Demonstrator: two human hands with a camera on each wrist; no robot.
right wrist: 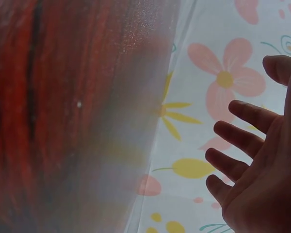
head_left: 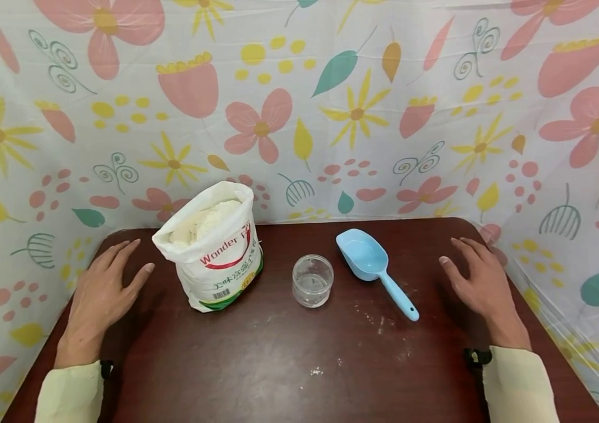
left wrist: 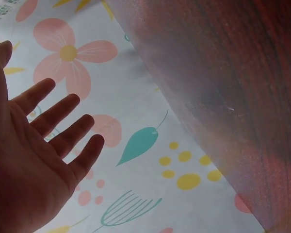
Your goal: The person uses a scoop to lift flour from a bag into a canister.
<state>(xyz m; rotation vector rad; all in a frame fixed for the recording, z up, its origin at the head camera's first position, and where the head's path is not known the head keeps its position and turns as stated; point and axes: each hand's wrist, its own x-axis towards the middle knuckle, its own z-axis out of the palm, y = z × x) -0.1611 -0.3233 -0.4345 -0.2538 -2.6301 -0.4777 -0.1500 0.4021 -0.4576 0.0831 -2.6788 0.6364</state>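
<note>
My left hand (head_left: 100, 294) is over the table's left edge, fingers spread, holding nothing. Beside it, to the right, stands a white flour bag (head_left: 225, 264) with its top rolled down and pale flour (head_left: 207, 220) inside. A small clear jar (head_left: 313, 282) stands upright without a lid near the middle. Right of the jar lies a light blue scoop (head_left: 365, 255), its handle angled toward the front right. Over the right edge my right hand (head_left: 481, 288) has loosely extended fingers and holds nothing; the scoop is the nearest thing to it. In both wrist views the palms show bare.
The dark brown table (head_left: 257, 370) has a glossy top with white powder specks (head_left: 316, 371) in front of the jar and scoop. A white curtain (head_left: 299, 117) with printed flowers and leaves hangs behind the table and along both sides.
</note>
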